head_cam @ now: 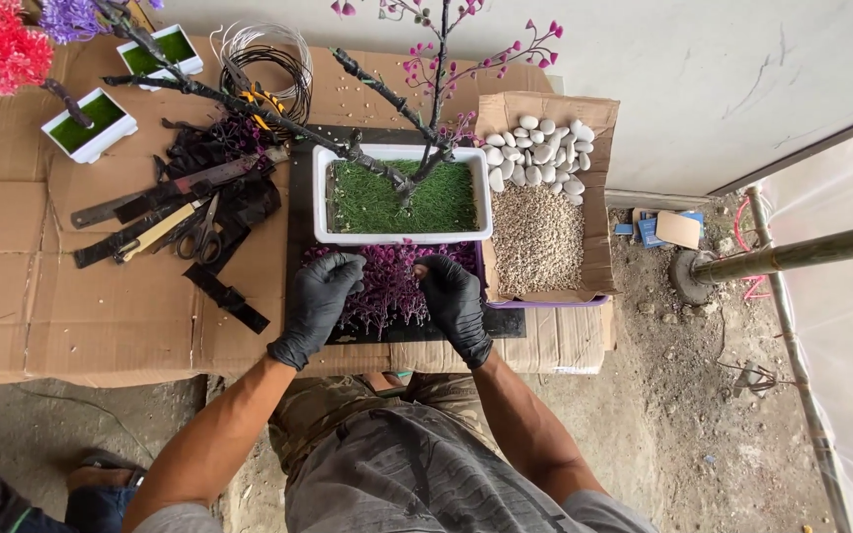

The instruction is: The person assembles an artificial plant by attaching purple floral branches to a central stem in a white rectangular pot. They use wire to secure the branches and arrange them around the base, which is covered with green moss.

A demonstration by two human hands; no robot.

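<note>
Gloved hands (387,296) on purple sprigs (392,286)

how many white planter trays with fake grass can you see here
3: a large white tray just beyond the hands, and two small trays at the far left of the cardboard. Others may be hidden beyond the frame.

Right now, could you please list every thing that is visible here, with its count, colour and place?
Planter tray: one, white, filled with green grass and a dark tree, middle of the cardboard.
Purple sprigs: a pile, purple, on a black mat in front of the tray, under both hands.
Cardboard box: one, brown, right of the tray.
White stones: many, white, far end of the box.
Gravel: a heap, beige, near end of the box.
Scissors: one pair, dark, left of the tray.
Wire coil: one, grey and dark, far left.
Small planters: two, white with green, far left.
Pole: one, greenish, right.
Left hand: black glove, on the sprigs.
Right hand: black glove, on the sprigs.
</note>
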